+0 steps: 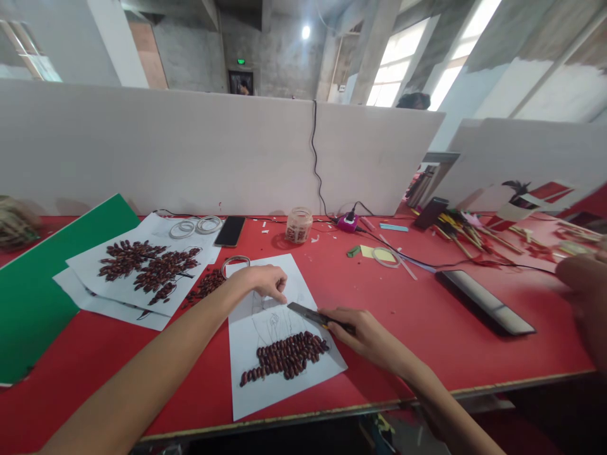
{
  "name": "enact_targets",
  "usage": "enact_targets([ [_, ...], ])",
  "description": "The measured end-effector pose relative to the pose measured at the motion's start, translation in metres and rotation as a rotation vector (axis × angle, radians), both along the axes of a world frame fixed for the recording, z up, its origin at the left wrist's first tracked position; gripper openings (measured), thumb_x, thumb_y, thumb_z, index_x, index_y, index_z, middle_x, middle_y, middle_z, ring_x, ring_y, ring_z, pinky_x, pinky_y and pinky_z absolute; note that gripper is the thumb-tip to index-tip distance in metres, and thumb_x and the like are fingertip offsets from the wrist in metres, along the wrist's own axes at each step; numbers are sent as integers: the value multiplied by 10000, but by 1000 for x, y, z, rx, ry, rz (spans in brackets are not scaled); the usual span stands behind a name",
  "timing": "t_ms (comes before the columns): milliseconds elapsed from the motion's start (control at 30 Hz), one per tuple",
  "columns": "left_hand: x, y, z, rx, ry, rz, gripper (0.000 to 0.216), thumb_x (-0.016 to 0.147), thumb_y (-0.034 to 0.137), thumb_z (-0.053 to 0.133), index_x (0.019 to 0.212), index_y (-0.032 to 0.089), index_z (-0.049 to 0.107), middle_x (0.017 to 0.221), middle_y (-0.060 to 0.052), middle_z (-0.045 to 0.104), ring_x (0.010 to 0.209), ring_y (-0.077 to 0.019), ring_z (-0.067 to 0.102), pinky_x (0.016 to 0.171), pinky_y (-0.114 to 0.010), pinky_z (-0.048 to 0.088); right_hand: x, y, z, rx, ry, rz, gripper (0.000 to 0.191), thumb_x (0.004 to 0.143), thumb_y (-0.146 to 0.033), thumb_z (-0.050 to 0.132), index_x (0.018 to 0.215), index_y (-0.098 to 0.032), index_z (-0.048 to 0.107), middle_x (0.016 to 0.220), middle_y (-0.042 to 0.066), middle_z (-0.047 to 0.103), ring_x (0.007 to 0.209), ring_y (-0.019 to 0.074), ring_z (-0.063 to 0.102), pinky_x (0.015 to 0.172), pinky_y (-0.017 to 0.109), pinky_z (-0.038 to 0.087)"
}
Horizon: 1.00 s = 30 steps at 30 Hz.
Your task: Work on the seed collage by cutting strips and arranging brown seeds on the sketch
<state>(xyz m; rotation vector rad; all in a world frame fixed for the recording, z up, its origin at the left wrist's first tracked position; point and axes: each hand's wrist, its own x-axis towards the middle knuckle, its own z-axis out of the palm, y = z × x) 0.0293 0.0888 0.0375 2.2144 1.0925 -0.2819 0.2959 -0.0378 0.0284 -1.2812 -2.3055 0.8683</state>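
Note:
A sheet of white paper (251, 401) with a pencil drawing lies in front of me. Rows of dark red-brown beans (289, 355) cover its lower part. Over the upper part is my left hand (271, 282), its fingers curled in and the tips pointing down at the paper; whatever they pinch is too small or hidden to make out. My right hand (348, 325) grips a utility knife (308, 314) at the paper's right side. The knife's tip points left, close to the left fingertips. Loose beans (206, 287) are heaped beyond my left forearm, beside a tape roll (237, 260).
More bean-covered sheets (118, 284) lie left on a green board (28, 316). A phone (230, 231), jar (298, 225), purple plug block (348, 221) and cable stand along the white partition (190, 151). A dark flat device (484, 303) lies right; a person's blurred hand (583, 278) enters there.

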Motion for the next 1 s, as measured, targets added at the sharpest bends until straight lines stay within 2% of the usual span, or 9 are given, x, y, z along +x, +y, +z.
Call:
enact_targets([
  [100, 0, 0, 0, 3, 9, -2, 273, 737, 428, 751, 798, 196, 621, 668, 22, 615, 584, -143, 534, 531, -248, 356, 0, 0, -1, 25, -22, 9, 383, 1031, -328, 445, 1315, -216, 678, 994, 83, 758, 797, 194, 672, 741, 309, 522],
  [267, -1, 1, -2, 4, 17, -7, 294, 740, 454, 746, 832, 198, 635, 711, 11, 644, 616, -154, 546, 558, -257, 379, -1, -10, -10, 156, -81, 1, 401, 1058, -328, 417, 1392, -233, 617, 969, 84, 706, 809, 193, 676, 710, 298, 535],
  [400, -1, 0, -4, 27, 11, -13, 294, 749, 457, 741, 836, 199, 630, 783, -3, 671, 676, -165, 567, 569, -258, 374, -2, -21, -15, 281, -125, 64, 423, 1070, -269, 382, 1460, -244, 542, 1103, 110, 685, 918, 216, 700, 792, 342, 580],
  [533, -1, -1, -3, 46, 14, -24, 281, 753, 438, 745, 834, 196, 627, 830, -9, 680, 710, -166, 577, 571, -255, 365, -5, -28, -8, 409, -209, 197, 443, 1050, -138, 360, 1446, -219, 542, 1234, 121, 666, 1022, 220, 690, 824, 344, 600],
  [667, 0, -1, -2, 49, 31, -21, 292, 758, 446, 740, 854, 192, 633, 853, -15, 690, 715, -167, 582, 573, -256, 369, -10, -30, -4, 615, -362, 310, 452, 1000, -79, 434, 1439, -130, 525, 1229, 140, 691, 916, 236, 673, 768, 378, 604],
  [767, 0, -3, 1, 55, 43, -16, 292, 758, 447, 730, 863, 192, 634, 871, -20, 693, 729, -172, 587, 574, -257, 373, -15, -33, -5, 777, -472, 342, 432, 957, -59, 494, 1383, -85, 561, 1242, 134, 700, 821, 228, 636, 731, 383, 590],
  [1000, 2, -11, 8, 76, 65, -4, 282, 757, 431, 672, 923, 205, 642, 912, -26, 697, 736, -186, 588, 560, -269, 371, -26, -42, 0, 901, -584, 324, 328, 952, -47, 504, 1244, -81, 649, 1159, 105, 724, 764, 207, 596, 641, 349, 506],
])
